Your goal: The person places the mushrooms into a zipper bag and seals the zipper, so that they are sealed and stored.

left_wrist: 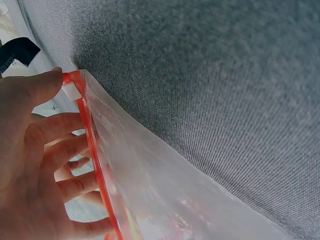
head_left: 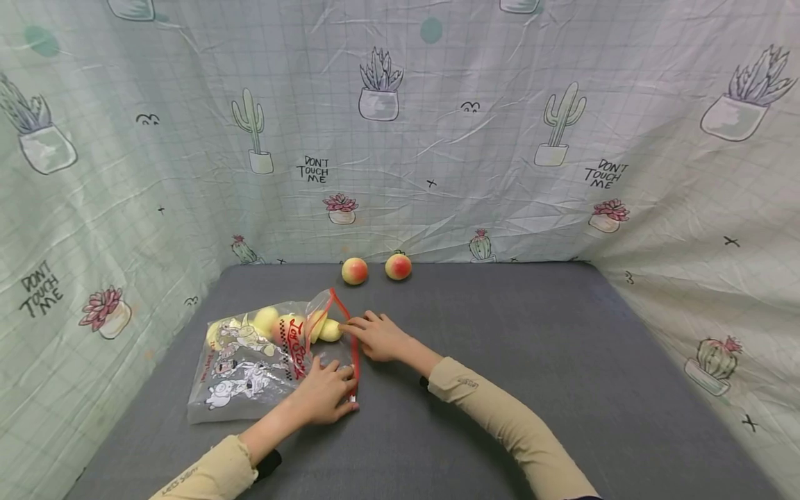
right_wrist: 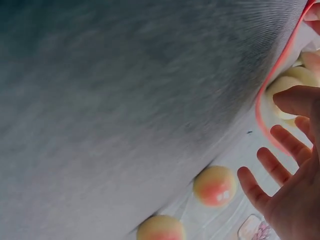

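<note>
A clear printed zip bag [head_left: 262, 389] with a red zip edge lies on the left of the grey surface. Several yellow fruits [head_left: 267, 320] and a reddish one show inside it. My left hand [head_left: 326, 392] rests over the bag's mouth, fingers spread along the red edge [left_wrist: 97, 155] and thumb at the corner by the white slider [left_wrist: 71, 91]. At the far side of the mouth is my right hand [head_left: 380, 338], its fingers extended and apart. Its fingertips are beside a pale yellow fruit [head_left: 330, 330] just inside the opening; whether they touch it I cannot tell.
Two red-and-yellow peaches [head_left: 355, 271] [head_left: 398, 267] sit at the back edge of the grey surface [head_left: 500, 333], near the cloth backdrop [head_left: 425, 139]. The patterned cloth also rises along the left and right sides.
</note>
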`<control>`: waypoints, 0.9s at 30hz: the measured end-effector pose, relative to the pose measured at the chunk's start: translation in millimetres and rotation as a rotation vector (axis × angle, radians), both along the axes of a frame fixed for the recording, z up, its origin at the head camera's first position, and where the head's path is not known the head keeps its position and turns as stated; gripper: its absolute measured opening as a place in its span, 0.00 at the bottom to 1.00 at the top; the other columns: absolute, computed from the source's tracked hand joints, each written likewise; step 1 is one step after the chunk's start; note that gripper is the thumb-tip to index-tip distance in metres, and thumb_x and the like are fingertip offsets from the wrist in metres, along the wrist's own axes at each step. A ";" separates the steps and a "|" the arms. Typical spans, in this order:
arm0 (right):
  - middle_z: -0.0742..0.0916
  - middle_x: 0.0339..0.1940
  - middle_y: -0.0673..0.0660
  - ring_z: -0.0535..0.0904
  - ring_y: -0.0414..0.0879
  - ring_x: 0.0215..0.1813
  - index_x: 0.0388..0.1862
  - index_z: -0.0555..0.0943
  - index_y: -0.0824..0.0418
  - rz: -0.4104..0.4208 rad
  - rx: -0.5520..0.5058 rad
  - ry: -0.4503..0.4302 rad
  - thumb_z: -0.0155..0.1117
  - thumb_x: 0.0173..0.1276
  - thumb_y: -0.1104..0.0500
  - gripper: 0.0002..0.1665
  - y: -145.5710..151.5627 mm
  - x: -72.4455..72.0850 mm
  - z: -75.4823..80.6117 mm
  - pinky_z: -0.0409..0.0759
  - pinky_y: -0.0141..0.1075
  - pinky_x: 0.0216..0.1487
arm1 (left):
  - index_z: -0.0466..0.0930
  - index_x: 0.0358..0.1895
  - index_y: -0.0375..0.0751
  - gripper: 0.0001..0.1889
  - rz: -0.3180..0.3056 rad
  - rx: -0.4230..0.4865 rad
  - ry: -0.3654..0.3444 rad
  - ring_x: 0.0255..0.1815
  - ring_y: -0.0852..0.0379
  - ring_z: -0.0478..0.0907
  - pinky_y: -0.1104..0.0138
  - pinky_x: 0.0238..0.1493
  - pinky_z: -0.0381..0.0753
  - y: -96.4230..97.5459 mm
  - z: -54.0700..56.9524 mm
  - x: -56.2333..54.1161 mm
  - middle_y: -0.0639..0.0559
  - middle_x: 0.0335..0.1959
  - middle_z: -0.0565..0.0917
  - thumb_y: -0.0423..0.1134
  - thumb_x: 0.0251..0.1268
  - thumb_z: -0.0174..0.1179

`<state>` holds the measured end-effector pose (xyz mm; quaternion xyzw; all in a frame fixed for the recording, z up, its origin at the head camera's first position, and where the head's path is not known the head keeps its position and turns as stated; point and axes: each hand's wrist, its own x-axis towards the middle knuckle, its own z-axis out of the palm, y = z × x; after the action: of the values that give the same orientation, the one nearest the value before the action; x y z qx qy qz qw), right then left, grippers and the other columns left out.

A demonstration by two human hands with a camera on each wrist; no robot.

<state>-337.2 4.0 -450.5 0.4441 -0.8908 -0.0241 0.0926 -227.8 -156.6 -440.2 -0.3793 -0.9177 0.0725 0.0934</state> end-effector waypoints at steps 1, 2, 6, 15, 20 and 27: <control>0.71 0.62 0.47 0.66 0.44 0.51 0.67 0.59 0.45 0.000 -0.011 -0.005 0.52 0.63 0.57 0.32 2.0 -1.4 -0.9 0.72 0.40 0.46 | 0.82 0.40 0.47 0.21 0.000 0.001 0.001 0.40 0.51 0.73 0.47 0.40 0.65 0.1 -0.1 0.1 0.53 0.41 0.79 0.58 0.52 0.56; 0.71 0.62 0.47 0.66 0.44 0.51 0.67 0.59 0.45 -0.001 -0.021 -0.011 0.52 0.63 0.57 0.32 4.2 -2.5 -1.4 0.72 0.41 0.45 | 0.82 0.40 0.47 0.21 0.000 0.003 0.002 0.40 0.51 0.73 0.48 0.39 0.65 0.2 -0.1 0.2 0.54 0.40 0.79 0.58 0.52 0.56; 0.72 0.60 0.47 0.67 0.44 0.50 0.66 0.61 0.46 -0.010 -0.055 -0.033 0.52 0.63 0.59 0.31 13.9 -6.9 -2.4 0.72 0.40 0.43 | 0.82 0.38 0.48 0.20 -0.003 0.012 0.016 0.38 0.53 0.73 0.49 0.38 0.66 0.3 -0.5 0.0 0.55 0.38 0.79 0.58 0.51 0.56; 0.72 0.60 0.48 0.67 0.45 0.51 0.65 0.62 0.47 -0.070 -0.070 -0.050 0.52 0.64 0.59 0.30 33.7 -18.5 -0.9 0.72 0.41 0.45 | 0.81 0.35 0.48 0.19 -0.003 0.029 0.011 0.36 0.53 0.73 0.46 0.40 0.67 0.6 -1.1 -1.2 0.55 0.36 0.79 0.58 0.50 0.57; 0.73 0.59 0.49 0.68 0.46 0.50 0.65 0.63 0.49 -0.110 -0.088 -0.054 0.53 0.63 0.59 0.29 45.6 -28.7 -2.3 0.71 0.41 0.43 | 0.81 0.33 0.48 0.18 -0.003 0.029 0.020 0.36 0.52 0.73 0.47 0.40 0.67 1.5 -0.2 0.6 0.54 0.35 0.78 0.58 0.49 0.58; 0.73 0.58 0.52 0.68 0.48 0.54 0.64 0.65 0.51 -0.177 -0.103 -0.091 0.53 0.63 0.60 0.28 59.9 -43.5 -4.1 0.71 0.46 0.49 | 0.80 0.31 0.49 0.17 -0.006 0.028 0.031 0.34 0.53 0.73 0.47 0.39 0.66 1.1 0.2 1.8 0.55 0.33 0.77 0.58 0.49 0.58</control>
<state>-380.7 63.9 -454.6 0.3591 -0.9299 0.0340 0.0722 -226.1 -155.5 -439.9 -0.3797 -0.9158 0.0655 0.1130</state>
